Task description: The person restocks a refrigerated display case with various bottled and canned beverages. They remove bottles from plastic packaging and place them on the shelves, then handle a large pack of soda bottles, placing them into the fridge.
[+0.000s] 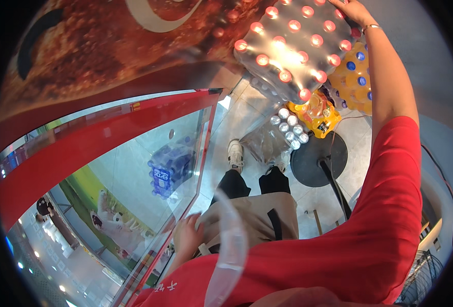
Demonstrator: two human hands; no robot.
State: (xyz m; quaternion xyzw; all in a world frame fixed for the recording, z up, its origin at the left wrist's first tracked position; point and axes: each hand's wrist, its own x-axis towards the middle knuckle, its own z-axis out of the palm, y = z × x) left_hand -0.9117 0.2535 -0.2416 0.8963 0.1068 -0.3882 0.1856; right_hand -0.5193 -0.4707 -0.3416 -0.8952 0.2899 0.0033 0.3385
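Observation:
My right arm reaches up past a shrink-wrapped pack of bottles with red caps (293, 50). My right hand (352, 12) is at the pack's far right corner; the picture's rim and the pack hide part of the fingers, so its grip is unclear. My left hand (188, 233) is low, beside the edge of a red-framed glass door (199, 169). Its fingers are bent, and whether they touch the door cannot be told. Below the red-capped pack are a wrapped pack of silver-topped cans (289, 128) and a yellow-wrapped pack (320, 115).
Orange bottles with blue caps (351, 75) stand at the right, near a thin cable. A round black stand base (316, 159) is close to my feet. A blue-wrapped pack (168, 169) shows in the glass. A large red printed panel (107, 46) fills the upper left.

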